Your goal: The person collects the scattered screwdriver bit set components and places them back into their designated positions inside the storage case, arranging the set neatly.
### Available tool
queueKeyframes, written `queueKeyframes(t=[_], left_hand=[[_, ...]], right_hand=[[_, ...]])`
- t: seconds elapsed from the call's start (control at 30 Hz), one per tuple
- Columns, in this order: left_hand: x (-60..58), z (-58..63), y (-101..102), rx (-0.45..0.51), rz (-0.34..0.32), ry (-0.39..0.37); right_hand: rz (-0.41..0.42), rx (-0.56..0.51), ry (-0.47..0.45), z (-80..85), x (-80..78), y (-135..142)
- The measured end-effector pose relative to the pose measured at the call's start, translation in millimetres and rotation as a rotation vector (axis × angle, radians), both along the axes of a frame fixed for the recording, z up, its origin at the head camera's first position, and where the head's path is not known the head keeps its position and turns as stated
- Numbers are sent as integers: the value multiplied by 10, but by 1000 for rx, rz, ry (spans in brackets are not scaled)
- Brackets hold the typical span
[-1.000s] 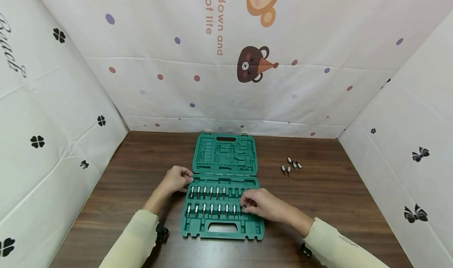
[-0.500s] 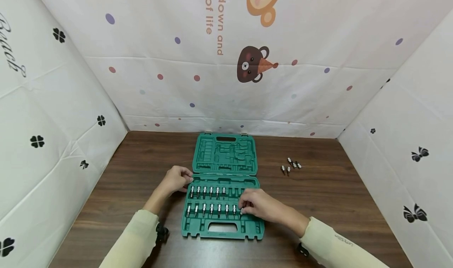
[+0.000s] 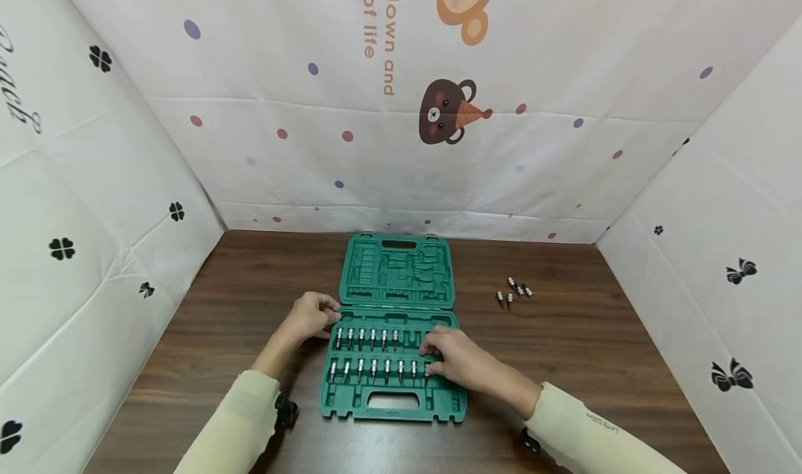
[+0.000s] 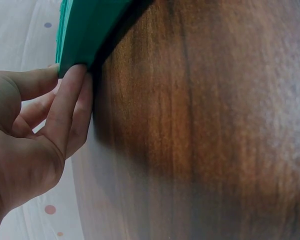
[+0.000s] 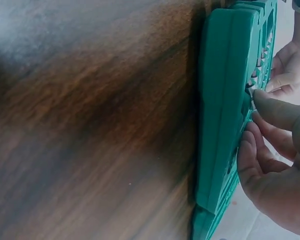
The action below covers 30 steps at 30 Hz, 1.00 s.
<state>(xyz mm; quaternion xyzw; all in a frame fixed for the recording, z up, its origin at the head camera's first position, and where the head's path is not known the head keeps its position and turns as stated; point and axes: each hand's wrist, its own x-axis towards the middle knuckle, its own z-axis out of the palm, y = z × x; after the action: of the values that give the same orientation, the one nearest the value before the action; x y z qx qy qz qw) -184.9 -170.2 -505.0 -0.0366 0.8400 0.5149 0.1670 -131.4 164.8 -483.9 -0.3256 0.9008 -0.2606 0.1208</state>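
An open green tool case (image 3: 347,400) lies on the wooden table with two rows of silver-and-black socket bits (image 3: 374,369) in its near half. My left hand (image 3: 311,314) pinches the case's left edge near the hinge; in the left wrist view the thumb is on top and the fingers against the side wall. Over the right end of the near row is my right hand (image 3: 460,356), its thumb at the head of the last socket bit (image 3: 427,377), which lies in its slot. The index finger stands apart from the thumb. In the right wrist view the fingers (image 5: 249,150) are close over the case.
Several loose socket bits (image 3: 514,291) lie on the table (image 3: 539,342) right of the case. The case's lid (image 3: 397,272), with moulded hollows, is folded back towards the patterned cloth wall (image 3: 301,161). Cloth walls also stand left and right.
The right hand has shifted slightly left and away from the body, its fingers parting from the thumb; the last socket bit of the near row now shows in its slot. The left hand stays put.
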Motion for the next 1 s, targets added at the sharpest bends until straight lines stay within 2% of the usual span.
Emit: queueKeyframes(t=[0.57,0.8,1.0], left_hand=[[-5,-6,5,-1,3,2],[-4,-10,3,-3,-8,9],[-3,0,13,-4,-10,14]], right_hand=[[45,45,-34,5,-151,-32],[39,43,-91,34,-195,-72],[37,41,-70,12,-186,-54]])
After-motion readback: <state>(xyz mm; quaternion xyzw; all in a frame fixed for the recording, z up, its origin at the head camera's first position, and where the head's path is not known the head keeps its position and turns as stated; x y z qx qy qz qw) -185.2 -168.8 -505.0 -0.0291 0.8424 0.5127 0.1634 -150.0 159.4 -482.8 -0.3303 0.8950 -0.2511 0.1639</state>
